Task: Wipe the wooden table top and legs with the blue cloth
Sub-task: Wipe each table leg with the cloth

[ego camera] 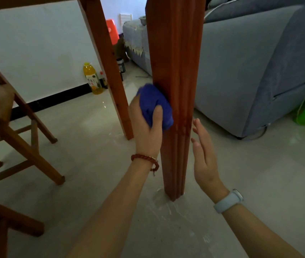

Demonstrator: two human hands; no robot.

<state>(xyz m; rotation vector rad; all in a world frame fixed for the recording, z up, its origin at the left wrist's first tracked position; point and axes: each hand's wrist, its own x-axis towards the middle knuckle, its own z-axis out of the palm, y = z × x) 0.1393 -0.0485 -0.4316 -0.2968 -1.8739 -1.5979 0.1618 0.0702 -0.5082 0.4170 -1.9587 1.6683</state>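
mid-frame, our left hand (146,125) grips blue cloth (154,104) vs upright table leg (174,90) just rt; right hand (204,157) flat, empty.

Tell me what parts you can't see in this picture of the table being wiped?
Head view only:
- Table top: cut off by the upper edge; only its underside shows.
- Far side of the near table leg: hidden by the leg itself.
- Where the blue cloth meets the wood: covered by the bunched cloth and left hand.
- Right hand palm: turned away.
- Yellow bottle label: too small.
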